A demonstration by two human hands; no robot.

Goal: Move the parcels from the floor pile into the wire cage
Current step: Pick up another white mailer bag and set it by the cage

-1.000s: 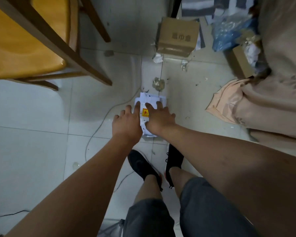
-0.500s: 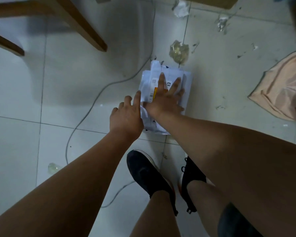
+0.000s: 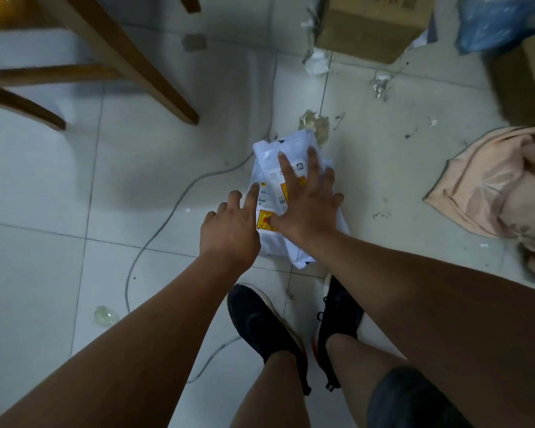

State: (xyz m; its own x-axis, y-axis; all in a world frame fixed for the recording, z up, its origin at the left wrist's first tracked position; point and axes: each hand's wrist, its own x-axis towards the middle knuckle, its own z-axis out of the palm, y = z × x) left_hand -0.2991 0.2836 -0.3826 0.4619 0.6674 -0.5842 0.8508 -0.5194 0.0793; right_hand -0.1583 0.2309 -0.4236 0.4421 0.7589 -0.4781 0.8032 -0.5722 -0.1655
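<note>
Right hand [image 3: 306, 208] spread on parcel [image 3: 265, 157] — left hand [image 3: 229, 233] at edge.

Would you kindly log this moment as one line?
left hand: touches white parcels | right hand: pressed flat on top | white parcels: on floor

The stack of white plastic mailer parcels [image 3: 269, 156] lies on the pale tiled floor [image 3: 44, 180]. The right hand [image 3: 306, 208] rests flat on top; the left hand [image 3: 229, 233] touches its 9 o'clock edge. Around the stack: black shoes [image 3: 260, 322] at 6 o'clock, crumpled clear wrapper [image 3: 314, 122] just beside at 12, brown cardboard box [image 3: 368, 26] at 1, peach cloth bundle [image 3: 491, 186] at 3, wooden chair legs [image 3: 130, 57] at 10, thin grey cable [image 3: 167, 220] at 8.
</note>
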